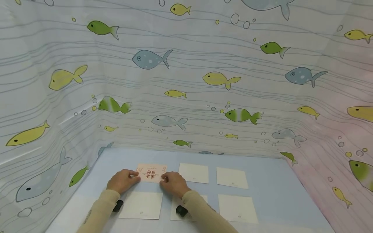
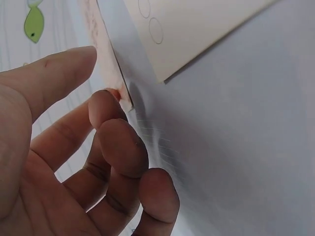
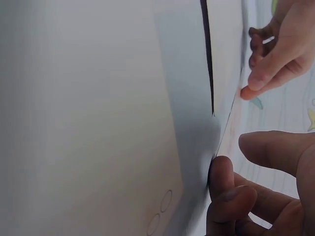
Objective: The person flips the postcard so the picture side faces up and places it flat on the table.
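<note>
A pale pink card [image 1: 151,173] printed with red characters lies in the back row, at its left end. My left hand [image 1: 123,181] touches its left edge with the fingertips, and my right hand [image 1: 174,183] touches its right edge. In the left wrist view, the left hand [image 2: 83,142] has its thumb apart from loosely bent fingers, the index fingertip at the card's corner [image 2: 115,73]. In the right wrist view, the right hand [image 3: 266,187] likewise shows a gap between thumb and index finger, which meets the card's edge.
White cards lie in two rows on the pale blue table [image 1: 276,184]: two in the back row [image 1: 193,173] [image 1: 231,177], and a front left card [image 1: 141,205], a front middle card [image 1: 175,210] partly under the right forearm, and a front right card [image 1: 237,208]. Fish-patterned curtains [image 1: 198,106] surround the table.
</note>
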Demonstrator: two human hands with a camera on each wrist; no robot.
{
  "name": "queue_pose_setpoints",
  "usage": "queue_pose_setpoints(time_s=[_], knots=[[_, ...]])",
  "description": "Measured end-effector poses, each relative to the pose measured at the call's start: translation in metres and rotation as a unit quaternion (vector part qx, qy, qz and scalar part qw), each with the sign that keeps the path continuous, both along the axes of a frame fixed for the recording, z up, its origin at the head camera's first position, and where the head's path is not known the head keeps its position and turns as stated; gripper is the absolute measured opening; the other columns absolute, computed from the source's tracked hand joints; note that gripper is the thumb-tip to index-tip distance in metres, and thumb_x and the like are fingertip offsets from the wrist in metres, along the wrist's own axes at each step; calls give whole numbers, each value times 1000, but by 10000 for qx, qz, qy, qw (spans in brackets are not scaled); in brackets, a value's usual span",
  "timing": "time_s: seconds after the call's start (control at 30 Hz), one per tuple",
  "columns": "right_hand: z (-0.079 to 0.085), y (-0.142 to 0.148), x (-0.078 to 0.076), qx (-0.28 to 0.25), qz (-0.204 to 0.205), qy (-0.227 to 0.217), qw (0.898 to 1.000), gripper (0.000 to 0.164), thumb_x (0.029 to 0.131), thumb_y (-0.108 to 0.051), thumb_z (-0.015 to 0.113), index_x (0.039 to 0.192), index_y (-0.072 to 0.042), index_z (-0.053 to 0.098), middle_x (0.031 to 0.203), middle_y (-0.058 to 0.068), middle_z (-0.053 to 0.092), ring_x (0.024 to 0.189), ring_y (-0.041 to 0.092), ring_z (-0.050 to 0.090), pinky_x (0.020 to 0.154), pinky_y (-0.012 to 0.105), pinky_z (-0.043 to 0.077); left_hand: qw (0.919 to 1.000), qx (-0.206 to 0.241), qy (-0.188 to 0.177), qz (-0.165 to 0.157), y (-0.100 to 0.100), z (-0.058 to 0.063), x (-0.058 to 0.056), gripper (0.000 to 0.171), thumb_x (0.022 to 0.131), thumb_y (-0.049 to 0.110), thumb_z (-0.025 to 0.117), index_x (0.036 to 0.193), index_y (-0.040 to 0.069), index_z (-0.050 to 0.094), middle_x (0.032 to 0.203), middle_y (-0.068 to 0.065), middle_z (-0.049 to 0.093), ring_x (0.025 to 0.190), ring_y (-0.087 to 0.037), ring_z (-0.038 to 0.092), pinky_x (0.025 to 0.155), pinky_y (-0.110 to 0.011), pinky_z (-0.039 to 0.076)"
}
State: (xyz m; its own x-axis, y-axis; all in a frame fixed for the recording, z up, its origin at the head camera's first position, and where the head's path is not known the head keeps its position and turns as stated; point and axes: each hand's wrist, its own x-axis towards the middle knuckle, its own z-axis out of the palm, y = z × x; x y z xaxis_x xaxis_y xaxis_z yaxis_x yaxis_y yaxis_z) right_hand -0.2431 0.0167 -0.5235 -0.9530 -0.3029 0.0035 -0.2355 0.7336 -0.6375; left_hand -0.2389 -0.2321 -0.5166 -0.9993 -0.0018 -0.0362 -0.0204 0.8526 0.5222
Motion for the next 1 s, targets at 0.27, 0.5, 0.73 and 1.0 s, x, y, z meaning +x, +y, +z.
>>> queue_pose_setpoints(time_s=[0.27, 0.5, 0.73, 1.0], knots=[[4, 1, 5, -152, 43, -32, 9999, 30, 92, -22, 72, 117, -7, 74, 83, -11, 64, 71, 4, 53, 66, 26, 47, 10000, 76, 17, -16, 0, 4, 4, 35, 93, 34, 71, 118, 10, 75, 101, -10, 72, 85, -23, 65, 71, -46, 51], [2, 5, 7, -222, 100, -125, 9996, 32, 91, -25, 73, 121, -11, 72, 82, -13, 63, 71, 4, 52, 66, 27, 45, 10000, 42, -14, 26, 0, 3, 10, 41, 94, 35, 71, 125, 9, 70, 99, -9, 72, 81, -22, 64, 69, -44, 51], [2, 17, 13, -500, 80, -166, 9986, 33, 91, -25, 73, 123, -14, 70, 87, -12, 65, 73, 6, 54, 67, 30, 46, 9999, 8, 116, -41, -5, 6, 20, 43, 94, 38, 70, 125, 9, 69, 98, -2, 72, 79, -17, 63, 68, -40, 50], [11, 25, 26, -480, 335, -143, 9982, 38, 90, -27, 76, 125, -14, 69, 86, -14, 62, 70, 6, 51, 63, 29, 42, 9995, -180, 41, -267, -18, 19, 43, 41, 87, 33, 79, 122, 13, 71, 95, 6, 67, 81, -15, 59, 70, -42, 49]])
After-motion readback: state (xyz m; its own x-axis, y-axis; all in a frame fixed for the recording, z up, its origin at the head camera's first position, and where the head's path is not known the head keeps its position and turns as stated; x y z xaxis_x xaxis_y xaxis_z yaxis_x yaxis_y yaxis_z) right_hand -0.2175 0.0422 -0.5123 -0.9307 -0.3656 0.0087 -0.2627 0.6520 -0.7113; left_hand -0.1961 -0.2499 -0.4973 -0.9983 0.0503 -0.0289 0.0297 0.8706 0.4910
